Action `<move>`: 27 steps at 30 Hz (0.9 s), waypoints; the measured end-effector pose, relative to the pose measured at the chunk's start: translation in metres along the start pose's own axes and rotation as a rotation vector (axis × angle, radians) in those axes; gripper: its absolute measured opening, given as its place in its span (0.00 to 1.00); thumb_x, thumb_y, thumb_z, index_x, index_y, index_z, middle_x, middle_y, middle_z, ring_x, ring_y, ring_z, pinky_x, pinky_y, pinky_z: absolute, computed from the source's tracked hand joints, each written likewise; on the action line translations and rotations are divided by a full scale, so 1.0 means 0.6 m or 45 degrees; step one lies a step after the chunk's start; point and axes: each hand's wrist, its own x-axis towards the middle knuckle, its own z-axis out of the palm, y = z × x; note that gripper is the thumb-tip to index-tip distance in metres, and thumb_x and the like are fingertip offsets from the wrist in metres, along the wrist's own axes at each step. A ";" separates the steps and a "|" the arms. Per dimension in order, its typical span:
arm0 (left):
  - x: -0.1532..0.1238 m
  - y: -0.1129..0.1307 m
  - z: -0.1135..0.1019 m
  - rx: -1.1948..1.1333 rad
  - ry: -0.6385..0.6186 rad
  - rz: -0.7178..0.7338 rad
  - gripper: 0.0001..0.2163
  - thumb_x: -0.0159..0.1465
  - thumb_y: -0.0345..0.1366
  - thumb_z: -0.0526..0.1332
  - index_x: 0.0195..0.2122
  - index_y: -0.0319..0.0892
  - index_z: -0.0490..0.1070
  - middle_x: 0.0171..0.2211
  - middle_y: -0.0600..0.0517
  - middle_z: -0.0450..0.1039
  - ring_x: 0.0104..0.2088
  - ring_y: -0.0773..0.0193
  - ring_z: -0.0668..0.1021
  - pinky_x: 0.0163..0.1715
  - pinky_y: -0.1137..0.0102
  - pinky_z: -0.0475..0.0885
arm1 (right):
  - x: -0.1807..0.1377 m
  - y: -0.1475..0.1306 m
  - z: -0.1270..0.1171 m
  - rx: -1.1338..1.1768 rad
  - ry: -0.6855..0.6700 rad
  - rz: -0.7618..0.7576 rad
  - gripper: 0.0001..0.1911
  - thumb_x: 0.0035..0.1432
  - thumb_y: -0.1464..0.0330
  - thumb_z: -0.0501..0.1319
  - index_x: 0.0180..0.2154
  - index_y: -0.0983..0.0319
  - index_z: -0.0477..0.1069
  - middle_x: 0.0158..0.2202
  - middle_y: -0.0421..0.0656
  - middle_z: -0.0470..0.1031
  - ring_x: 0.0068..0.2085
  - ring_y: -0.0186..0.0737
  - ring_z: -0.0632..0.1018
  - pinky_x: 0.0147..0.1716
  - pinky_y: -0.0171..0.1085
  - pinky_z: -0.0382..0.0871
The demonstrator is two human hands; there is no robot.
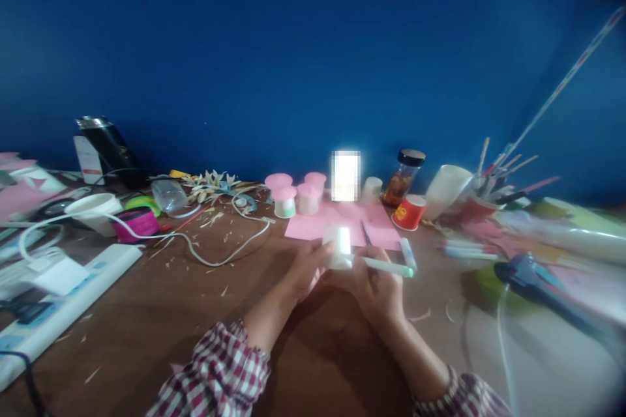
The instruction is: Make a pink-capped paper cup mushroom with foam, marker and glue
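Note:
My left hand [307, 272] is closed around a small white paper cup [335, 251], held above the near edge of a pink paper sheet [306, 227]. A white marker pen [384, 266] with a green end is gripped in my right hand [382, 293], its tip side turned toward the cup. Whether the tip touches the cup is too blurred to tell. Just right of the marker lies a small white and blue piece [409, 255]. A thin dark tool [365, 232] rests on the pink sheet. Behind stand several small cups with pink round tops [284, 201].
A red paper cup [409, 213] and a dark-lidded jar [405, 177] stand at the back. Left are a power strip [110, 273], a white cable [205, 262] and a magenta tape roll [134, 224]. A glue gun [538, 287] with its cord lies right. Wood shavings are scattered about.

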 end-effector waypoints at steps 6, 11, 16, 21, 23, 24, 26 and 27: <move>0.002 -0.002 -0.002 -0.005 -0.013 0.006 0.15 0.49 0.41 0.71 0.36 0.38 0.75 0.29 0.51 0.75 0.31 0.65 0.76 0.37 0.69 0.69 | 0.000 -0.002 0.000 0.007 -0.008 -0.002 0.05 0.60 0.68 0.55 0.33 0.62 0.67 0.23 0.38 0.69 0.22 0.31 0.68 0.21 0.30 0.61; 0.002 -0.001 -0.003 0.007 0.006 -0.011 0.15 0.49 0.40 0.71 0.35 0.38 0.75 0.30 0.51 0.75 0.32 0.66 0.76 0.36 0.71 0.69 | 0.000 0.000 0.001 -0.016 0.003 -0.008 0.05 0.60 0.68 0.55 0.35 0.62 0.68 0.25 0.39 0.71 0.23 0.32 0.70 0.22 0.31 0.63; 0.003 -0.001 -0.005 0.025 -0.029 -0.008 0.15 0.50 0.41 0.70 0.35 0.38 0.75 0.30 0.51 0.75 0.33 0.66 0.75 0.37 0.71 0.69 | 0.000 0.001 0.001 -0.016 0.002 0.003 0.05 0.59 0.68 0.56 0.35 0.62 0.68 0.25 0.39 0.71 0.22 0.31 0.69 0.21 0.31 0.62; 0.003 -0.002 -0.004 0.021 -0.029 -0.009 0.15 0.50 0.41 0.70 0.35 0.37 0.75 0.29 0.51 0.74 0.31 0.67 0.75 0.35 0.72 0.69 | 0.000 0.002 0.002 0.010 0.008 0.006 0.06 0.60 0.67 0.55 0.35 0.63 0.68 0.23 0.38 0.69 0.21 0.31 0.68 0.21 0.31 0.61; 0.002 -0.001 -0.003 0.015 -0.025 -0.003 0.15 0.49 0.41 0.70 0.34 0.37 0.74 0.28 0.51 0.74 0.31 0.66 0.75 0.35 0.72 0.69 | 0.000 0.002 0.002 0.008 0.007 -0.002 0.06 0.60 0.67 0.55 0.34 0.62 0.68 0.23 0.37 0.69 0.21 0.31 0.68 0.21 0.30 0.61; 0.002 -0.001 -0.002 0.014 -0.029 -0.005 0.15 0.49 0.41 0.71 0.34 0.37 0.74 0.28 0.51 0.74 0.31 0.66 0.75 0.35 0.71 0.69 | 0.000 0.002 0.002 0.000 0.008 -0.010 0.06 0.60 0.67 0.55 0.34 0.62 0.68 0.23 0.37 0.69 0.21 0.31 0.68 0.21 0.30 0.61; 0.002 -0.001 -0.002 0.015 -0.041 -0.009 0.15 0.49 0.41 0.71 0.34 0.37 0.74 0.27 0.52 0.74 0.30 0.67 0.75 0.35 0.71 0.69 | 0.001 0.002 0.002 -0.022 0.012 -0.020 0.06 0.60 0.67 0.55 0.34 0.62 0.68 0.23 0.37 0.69 0.21 0.31 0.68 0.21 0.30 0.61; 0.002 -0.001 -0.002 0.017 -0.044 -0.010 0.15 0.49 0.41 0.70 0.34 0.37 0.74 0.27 0.52 0.73 0.30 0.67 0.74 0.35 0.71 0.69 | 0.001 0.003 0.002 -0.031 0.018 -0.023 0.06 0.60 0.67 0.55 0.33 0.62 0.68 0.23 0.37 0.69 0.21 0.30 0.67 0.21 0.30 0.61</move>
